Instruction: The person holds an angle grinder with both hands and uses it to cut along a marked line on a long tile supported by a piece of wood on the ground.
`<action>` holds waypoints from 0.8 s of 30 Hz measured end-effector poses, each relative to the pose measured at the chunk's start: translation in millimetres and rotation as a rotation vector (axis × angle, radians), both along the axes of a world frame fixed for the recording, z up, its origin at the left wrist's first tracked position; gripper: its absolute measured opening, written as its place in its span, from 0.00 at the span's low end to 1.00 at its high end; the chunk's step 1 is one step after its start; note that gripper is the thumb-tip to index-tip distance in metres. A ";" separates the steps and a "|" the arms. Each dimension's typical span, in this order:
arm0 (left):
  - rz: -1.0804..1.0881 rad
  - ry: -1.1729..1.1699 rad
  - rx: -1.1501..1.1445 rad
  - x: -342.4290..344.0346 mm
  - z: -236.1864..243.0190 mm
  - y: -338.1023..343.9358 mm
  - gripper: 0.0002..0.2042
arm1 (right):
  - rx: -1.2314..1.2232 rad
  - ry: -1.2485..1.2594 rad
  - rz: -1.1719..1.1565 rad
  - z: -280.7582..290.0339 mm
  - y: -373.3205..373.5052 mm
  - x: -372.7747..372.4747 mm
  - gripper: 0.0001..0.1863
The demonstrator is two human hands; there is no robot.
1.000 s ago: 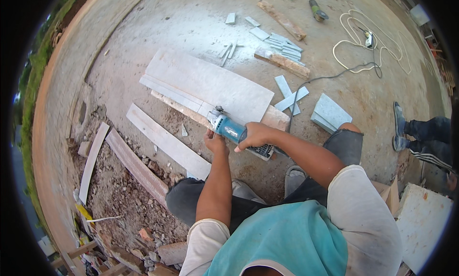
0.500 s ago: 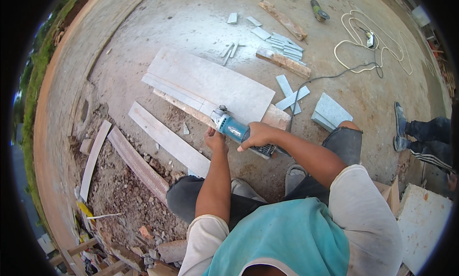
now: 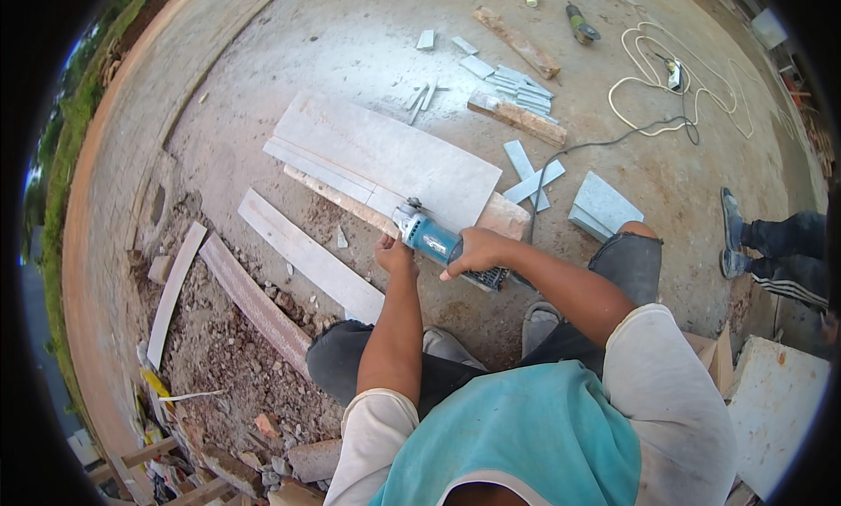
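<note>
Near the middle of the frame the right hand [image 3: 473,252] is wrapped around the blue body of an angle grinder [image 3: 435,240], fingers curled shut on it, apparently so the tool stays steady where its disc end meets the stone. The grinder's long axis runs from lower right to upper left, with the disc end pointing up-left at the near edge of a large pale tile [image 3: 385,160] and the tail end and black cord [image 3: 596,147] trailing to the right. The left hand [image 3: 394,254] sits just left of the tool, pressing down at the tile's lower edge; whether its fingers are spread or closed cannot be told from this angle, but it looks placed to brace the work. The tile lies flat with its long axis from upper left to lower right, propped on a reddish slab [image 3: 504,215] that lifts it off the concrete floor [image 3: 263,59], which would give the disc clearance. Cut strips [image 3: 307,256] lie parallel to it toward the lower left, beside rubble. Small offcuts [image 3: 517,85] and a wooden block [image 3: 517,120] sit in the upper middle, a white cable coil [image 3: 648,77] upper right, and another person's shoe [image 3: 731,234] at the right edge.
</note>
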State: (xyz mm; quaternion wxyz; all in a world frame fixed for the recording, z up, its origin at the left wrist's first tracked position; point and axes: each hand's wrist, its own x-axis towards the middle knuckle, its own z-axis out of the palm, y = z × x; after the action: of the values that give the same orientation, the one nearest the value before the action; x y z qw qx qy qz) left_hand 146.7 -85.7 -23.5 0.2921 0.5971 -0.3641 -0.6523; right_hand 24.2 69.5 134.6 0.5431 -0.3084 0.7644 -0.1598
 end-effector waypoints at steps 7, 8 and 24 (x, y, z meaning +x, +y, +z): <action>-0.002 0.003 0.004 0.0 -3.4 -1.8 0.28 | -0.003 -0.003 0.011 -1.7 5.3 0.9 0.48; -0.006 0.005 0.002 0.2 -3.5 -2.8 0.28 | -0.005 0.000 0.010 -1.5 5.6 1.1 0.48; -0.038 -0.067 -0.084 0.1 -7.8 0.4 0.27 | -0.032 0.015 -0.021 -12.3 18.9 3.9 0.46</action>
State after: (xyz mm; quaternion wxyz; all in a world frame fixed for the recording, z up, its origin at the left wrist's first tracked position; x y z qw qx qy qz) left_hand 146.7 -85.4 -31.3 0.2920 0.5988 -0.4122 -0.6215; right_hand 28.0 88.4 122.3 0.5306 -0.3103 0.7690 -0.1755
